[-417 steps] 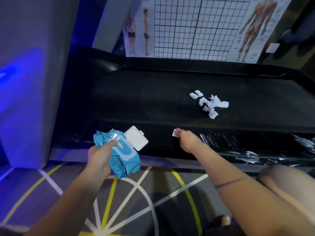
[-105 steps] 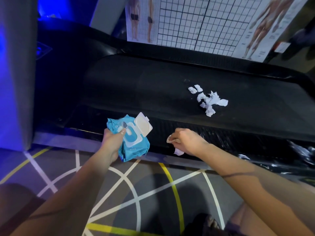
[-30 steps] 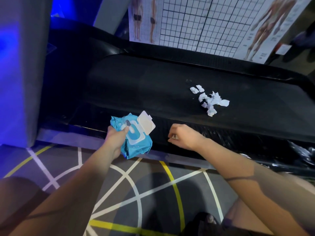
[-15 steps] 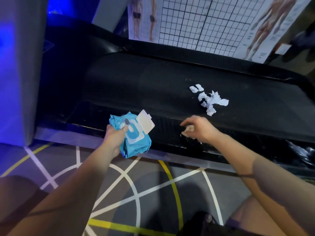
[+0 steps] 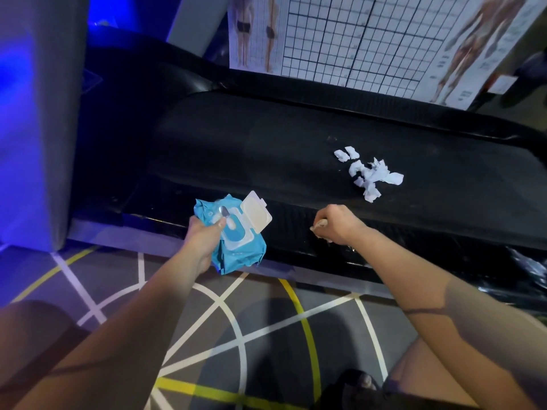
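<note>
My left hand point(image 5: 204, 238) grips a blue pack of wet wipes point(image 5: 236, 241) whose white lid point(image 5: 256, 211) stands flipped open. To its right, my right hand point(image 5: 337, 224) is curled round a small scrunched wipe point(image 5: 320, 224) and holds it against the ribbed side rail point(image 5: 290, 217) of a black treadmill. A heap of torn white paper scraps point(image 5: 368, 174) lies on the treadmill belt point(image 5: 251, 143), beyond and to the right of my right hand.
A grid chart with body figures point(image 5: 370, 34) leans behind the treadmill. A grey pillar point(image 5: 38, 113) stands at the left, lit blue. The floor point(image 5: 236, 321) is grey with white and yellow lines. My knees and a foot point(image 5: 362, 383) show at the bottom edge.
My right hand slid right along the rail half a second ago and has now come back a little left, still curled round the wipe. The left hand with the pack has hardly moved.
</note>
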`<state>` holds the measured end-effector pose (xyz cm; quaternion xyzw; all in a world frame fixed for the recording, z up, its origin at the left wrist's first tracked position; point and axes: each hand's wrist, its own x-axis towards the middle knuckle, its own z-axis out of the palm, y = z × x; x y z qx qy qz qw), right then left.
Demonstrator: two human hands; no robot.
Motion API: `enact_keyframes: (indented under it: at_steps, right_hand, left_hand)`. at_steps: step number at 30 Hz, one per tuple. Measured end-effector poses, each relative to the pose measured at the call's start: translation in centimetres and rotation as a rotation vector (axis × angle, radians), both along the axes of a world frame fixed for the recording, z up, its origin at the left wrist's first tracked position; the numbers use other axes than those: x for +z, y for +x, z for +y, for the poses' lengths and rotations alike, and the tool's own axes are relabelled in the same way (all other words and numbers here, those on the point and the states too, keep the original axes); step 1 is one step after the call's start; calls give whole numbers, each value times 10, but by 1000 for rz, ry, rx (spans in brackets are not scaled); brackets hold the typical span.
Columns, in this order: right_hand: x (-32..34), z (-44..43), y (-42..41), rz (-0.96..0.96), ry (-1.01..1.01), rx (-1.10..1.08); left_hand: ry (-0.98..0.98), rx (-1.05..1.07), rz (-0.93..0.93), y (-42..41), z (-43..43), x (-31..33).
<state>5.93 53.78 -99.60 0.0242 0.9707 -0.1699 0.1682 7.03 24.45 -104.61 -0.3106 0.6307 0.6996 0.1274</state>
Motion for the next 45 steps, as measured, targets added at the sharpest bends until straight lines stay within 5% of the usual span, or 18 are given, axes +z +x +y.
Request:
enact_keyframes:
  at_steps: [27,32,39,45]
  right_hand:
    - [15,-8,10,-152,50,-77]
    - [6,-15,15,-35,46,-110]
    - [30,-4,13,-303,130,40]
    - [50,45,-8,2,24,-269]
  left_hand:
    - [-12,-3,-3,3,3,4]
    - [-23,-4,-2,3,2,4]
    - [-19,1,-8,2,2,4]
    - [3,1,-3,1,2,3]
